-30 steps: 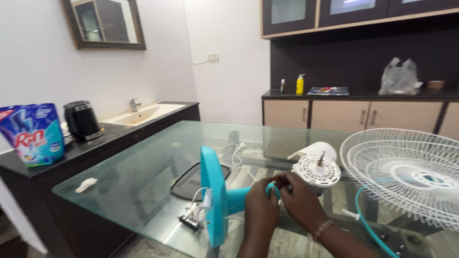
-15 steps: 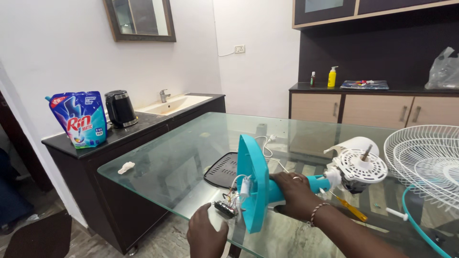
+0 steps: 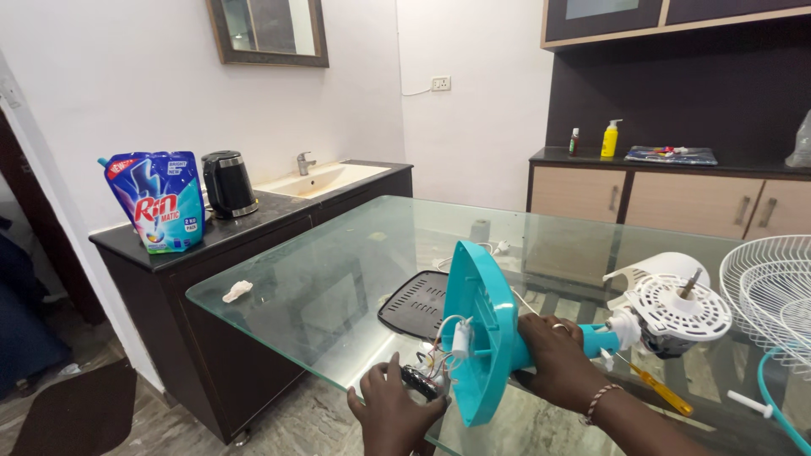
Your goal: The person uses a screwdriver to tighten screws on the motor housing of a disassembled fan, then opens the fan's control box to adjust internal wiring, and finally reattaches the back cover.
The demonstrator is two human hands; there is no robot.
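A teal fan base [image 3: 477, 325] stands on edge on the glass table [image 3: 355, 279], joined by a teal neck to a white motor housing [image 3: 676, 308]. My right hand [image 3: 557, 359] grips the neck just behind the base. My left hand [image 3: 393, 409], at the table's front edge, holds a small black switch part [image 3: 420, 382] that hangs on wires from the base's underside. A black base cover plate [image 3: 418, 304] lies flat beyond the base.
A white wire fan guard [image 3: 773, 295] lies at the right. A yellow-handled screwdriver [image 3: 663, 390] rests by my right wrist. On the dark counter to the left stand a blue detergent pouch [image 3: 160, 203], a black kettle [image 3: 228, 183] and a sink [image 3: 317, 179].
My view has swung left and nearer. My left hand has come up to the wired switch part under the base. My right hand keeps its grip on the neck.
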